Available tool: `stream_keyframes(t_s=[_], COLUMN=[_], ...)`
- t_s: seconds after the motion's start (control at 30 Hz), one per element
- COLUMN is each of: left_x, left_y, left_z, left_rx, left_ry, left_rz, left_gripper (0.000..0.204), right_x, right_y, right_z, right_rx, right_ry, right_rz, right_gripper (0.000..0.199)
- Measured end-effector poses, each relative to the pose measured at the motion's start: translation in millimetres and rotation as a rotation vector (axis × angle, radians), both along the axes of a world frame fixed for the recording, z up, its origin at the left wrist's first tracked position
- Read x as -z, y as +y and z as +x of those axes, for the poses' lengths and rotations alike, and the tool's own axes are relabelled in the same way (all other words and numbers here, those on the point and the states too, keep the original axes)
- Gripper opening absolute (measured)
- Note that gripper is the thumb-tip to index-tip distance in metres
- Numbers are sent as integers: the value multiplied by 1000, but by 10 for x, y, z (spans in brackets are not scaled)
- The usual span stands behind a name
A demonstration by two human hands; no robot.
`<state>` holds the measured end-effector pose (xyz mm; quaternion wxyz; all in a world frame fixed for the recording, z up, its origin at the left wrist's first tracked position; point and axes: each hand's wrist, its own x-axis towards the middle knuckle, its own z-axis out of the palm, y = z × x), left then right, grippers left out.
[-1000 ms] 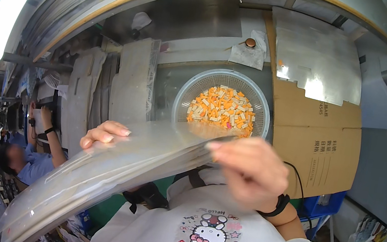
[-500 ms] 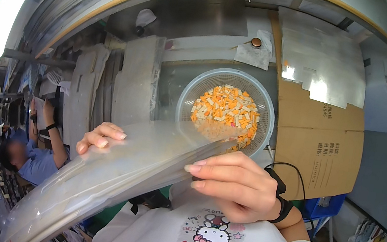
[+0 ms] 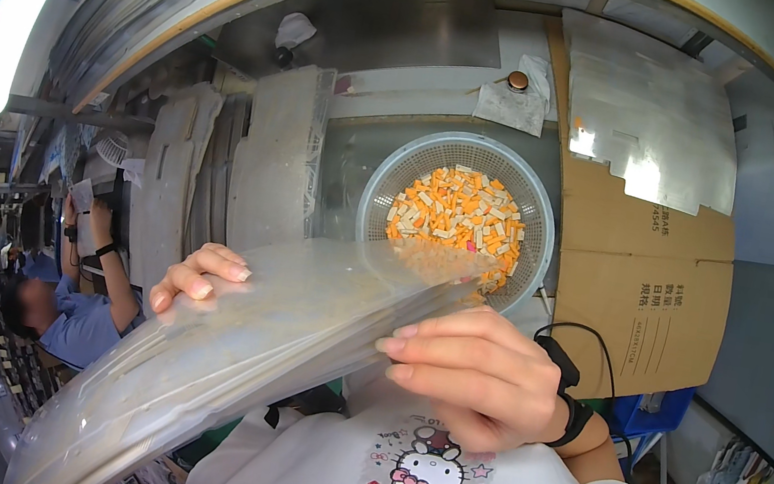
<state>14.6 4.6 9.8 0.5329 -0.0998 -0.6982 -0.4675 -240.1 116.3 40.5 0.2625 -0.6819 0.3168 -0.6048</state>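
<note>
A bowed stack of clear plastic sheets [image 3: 241, 330] hangs between my two hands, in front of my white shirt. My left hand [image 3: 202, 280] curls over its far left edge; the thumb and part of the fingers are hidden behind it. On the right, my right hand [image 3: 488, 372] is closed on the stack's near edge, fingertips against the layered edges. Just beyond the sheets stands a round grey-blue perforated basket [image 3: 370, 204] holding many small orange and pale pieces [image 3: 457, 213]. The stack's far corner overlaps the basket's near side, and some pieces show through it.
Flat grey panels [image 3: 278, 164] lie left of the basket. To its right is a cardboard sheet [image 3: 639, 312] under a shiny grey plate [image 3: 651, 112]. A black cable [image 3: 594, 341] runs near my right wrist. Another person [image 3: 81, 320] works at far left.
Both hands keep their hold on the plastic sheets. The sheets bow slightly more and the layers at the right edge show more apart. The whole view has shifted a little.
</note>
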Motion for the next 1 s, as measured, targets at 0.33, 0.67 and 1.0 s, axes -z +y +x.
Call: stream_keyframes(t_s=[0.33,0.67,1.0], left_x=[6,-35,-70], left_y=[43,118,-270], left_z=[10,-67,-210], left_rx=[-34,-102,302], left_ry=[-27,-22,49], left_rz=[32,71,-159], left_gripper=[40,41,36], right_x=[-43,-95,-65], right_y=[-16,-10,-580], right_z=[15,47,-344], right_rx=[-77,-69,-107], right_ry=[49,107,142], right_rz=[26,72,305], right_gripper=[25,31,22])
